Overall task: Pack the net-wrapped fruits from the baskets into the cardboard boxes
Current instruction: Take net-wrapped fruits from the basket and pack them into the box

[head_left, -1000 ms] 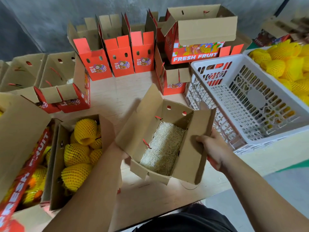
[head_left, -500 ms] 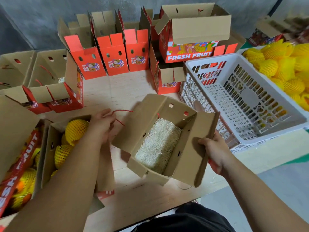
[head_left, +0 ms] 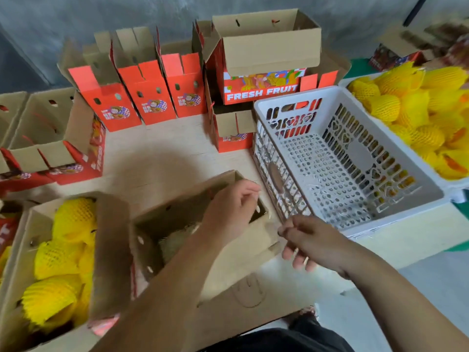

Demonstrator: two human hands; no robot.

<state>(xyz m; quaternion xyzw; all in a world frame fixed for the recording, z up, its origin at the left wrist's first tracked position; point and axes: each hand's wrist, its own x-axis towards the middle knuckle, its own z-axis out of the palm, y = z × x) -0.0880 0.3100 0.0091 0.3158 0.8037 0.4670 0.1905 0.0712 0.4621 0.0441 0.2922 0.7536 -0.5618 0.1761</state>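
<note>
An open cardboard box (head_left: 162,219) stands on the table in front of me, with pale straw padding (head_left: 175,241) in its bottom. My left hand (head_left: 233,209) reaches across it, and its fingers curl over the box's far right corner. At the box's right flap, my right hand (head_left: 307,240) pinches the edge between thumb and forefinger, its other fingers loose. Yellow net-wrapped fruits (head_left: 418,110) fill a white basket (head_left: 454,185) at the far right. More of these fruits (head_left: 63,250) lie in another cardboard box (head_left: 111,250) at my left.
A white slotted basket (head_left: 342,118) with nothing but straw bits sits right of the open box. Several red folded boxes (head_left: 142,97) and a stacked "FRESH FRUIT" box (head_left: 261,90) line the back. Open boxes (head_left: 50,138) stand at the left. The table's front edge is near my body.
The box went from tilted in the air to standing on the table. My left hand left the red cord and moved right over the box. My right hand shifted to the flap's edge.
</note>
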